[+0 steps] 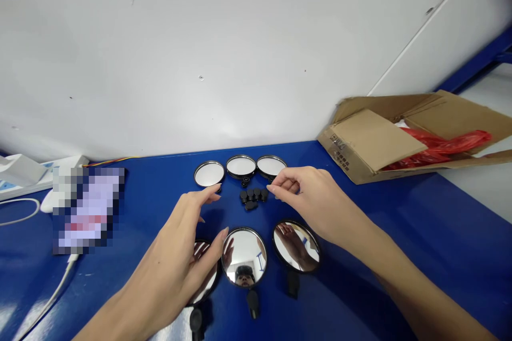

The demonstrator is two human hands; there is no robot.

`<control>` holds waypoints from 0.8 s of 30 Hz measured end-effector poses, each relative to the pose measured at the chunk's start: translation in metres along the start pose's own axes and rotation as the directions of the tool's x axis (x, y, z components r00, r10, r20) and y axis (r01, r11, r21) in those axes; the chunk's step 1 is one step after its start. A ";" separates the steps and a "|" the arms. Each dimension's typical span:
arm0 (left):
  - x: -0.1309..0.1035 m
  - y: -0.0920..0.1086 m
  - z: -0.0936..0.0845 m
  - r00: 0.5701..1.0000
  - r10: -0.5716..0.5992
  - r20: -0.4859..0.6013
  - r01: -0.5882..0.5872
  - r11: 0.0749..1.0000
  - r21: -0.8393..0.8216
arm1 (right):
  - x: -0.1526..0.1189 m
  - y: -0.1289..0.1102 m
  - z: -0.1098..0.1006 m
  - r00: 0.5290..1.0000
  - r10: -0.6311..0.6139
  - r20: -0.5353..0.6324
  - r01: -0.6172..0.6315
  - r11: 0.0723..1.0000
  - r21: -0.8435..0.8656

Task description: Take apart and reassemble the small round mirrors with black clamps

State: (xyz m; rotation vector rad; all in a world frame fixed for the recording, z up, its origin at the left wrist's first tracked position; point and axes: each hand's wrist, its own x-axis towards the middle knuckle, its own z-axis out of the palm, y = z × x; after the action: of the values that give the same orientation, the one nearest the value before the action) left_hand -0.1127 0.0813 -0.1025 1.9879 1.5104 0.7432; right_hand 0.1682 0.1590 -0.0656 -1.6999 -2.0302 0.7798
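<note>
My left hand [182, 245] hangs over the left front round mirror [204, 277] with its fingers apart and nothing in them; it covers part of that mirror. My right hand [306, 197] is pinched, thumb and index finger close together at the near edge of the back right mirror [272, 167]; what lies between the fingertips, if anything, is hidden. Just left of them sits a cluster of several small black knobs [254, 195]. Another front mirror [244, 258] and a third [296, 246] lie face up with black stems toward me. Two more mirrors, a left one [208, 175] and a middle one [240, 165], lie behind.
A blurred-out phone [90, 205] with a white cable [60, 285] lies at left, near a white power strip [64, 168]. An open cardboard box [352, 157] holding red plastic [444, 144] stands at the back right. A white wall [248, 53] closes off the blue tabletop [156, 192].
</note>
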 end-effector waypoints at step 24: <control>-0.002 0.006 -0.004 0.998 0.056 0.017 -0.056 0.998 -0.003 | -0.024 -0.010 -0.032 0.833 0.131 0.538 0.017 0.965 -0.261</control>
State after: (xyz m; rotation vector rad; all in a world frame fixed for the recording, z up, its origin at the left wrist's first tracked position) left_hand -0.1119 0.0783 -0.0951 2.0367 1.4488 0.7486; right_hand 0.1847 0.1394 -0.0328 -1.8312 -2.5675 1.1870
